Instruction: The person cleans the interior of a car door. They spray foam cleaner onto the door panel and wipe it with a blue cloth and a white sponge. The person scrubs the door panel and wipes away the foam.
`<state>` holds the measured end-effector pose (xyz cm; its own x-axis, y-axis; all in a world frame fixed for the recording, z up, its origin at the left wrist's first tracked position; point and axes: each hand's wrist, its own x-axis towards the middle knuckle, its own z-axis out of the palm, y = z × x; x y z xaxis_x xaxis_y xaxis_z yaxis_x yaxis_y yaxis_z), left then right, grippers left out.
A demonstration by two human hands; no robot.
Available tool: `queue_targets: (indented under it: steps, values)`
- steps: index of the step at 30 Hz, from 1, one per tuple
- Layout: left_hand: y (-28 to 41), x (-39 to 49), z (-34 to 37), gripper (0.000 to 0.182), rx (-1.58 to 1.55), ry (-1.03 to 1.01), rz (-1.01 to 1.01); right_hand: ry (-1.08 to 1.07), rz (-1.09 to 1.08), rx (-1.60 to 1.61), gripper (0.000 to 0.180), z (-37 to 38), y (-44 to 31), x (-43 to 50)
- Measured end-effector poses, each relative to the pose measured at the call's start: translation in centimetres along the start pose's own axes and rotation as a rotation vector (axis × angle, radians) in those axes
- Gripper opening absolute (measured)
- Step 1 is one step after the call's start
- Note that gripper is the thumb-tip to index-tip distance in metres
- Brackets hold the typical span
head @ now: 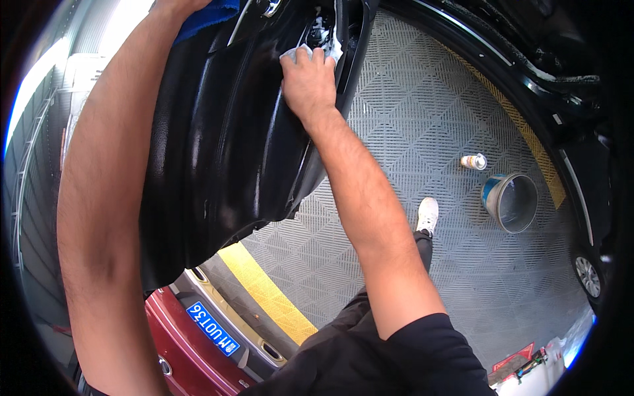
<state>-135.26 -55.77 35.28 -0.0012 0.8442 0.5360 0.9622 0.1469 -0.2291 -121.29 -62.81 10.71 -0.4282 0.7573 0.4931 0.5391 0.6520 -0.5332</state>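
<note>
My right hand (310, 84) presses a white cloth (307, 48) against the edge of a black car panel (228, 114), its fingers curled over it. White foam (324, 33) lies in a recess just beyond the fingertips. The panel has glossy ridges and a grained part; whether it is a door or another part I cannot tell. At the top edge my left hand (190, 4) is mostly cut off, beside a blue towel (213, 16); its fingers are hidden, so what it holds does not show.
A spray can (474, 161) and a bucket (517, 203) are on the grey grated floor (396, 123), near a white shoe (428, 215). Black car bodywork (554, 114) curves along the right. A red car (183, 346) with a blue plate stands at the lower left, beside a yellow floor strip (267, 292).
</note>
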Motion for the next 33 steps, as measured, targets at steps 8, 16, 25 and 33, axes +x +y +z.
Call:
queue_targets:
  steps: [8,16,25,33]
  values:
    - [0.3,-1.5,-1.0,0.044,-0.068,-0.083,-0.009,-0.125,-0.051,0.114,0.045,-5.0,2.0,-4.7]
    - [0.8,-2.7,-0.8,0.037,-0.054,-0.188,-0.126,-0.304,-0.414,-0.341,0.030,0.2,7.4,10.5]
    - [0.9,-3.2,-0.7,0.033,-0.062,-0.163,-0.079,-0.419,-0.358,-0.585,0.036,0.5,4.4,10.4]
    - [1.6,-2.2,-1.9,0.041,-0.114,-0.248,-0.164,-0.438,-0.333,0.096,0.044,-4.8,6.0,1.6]
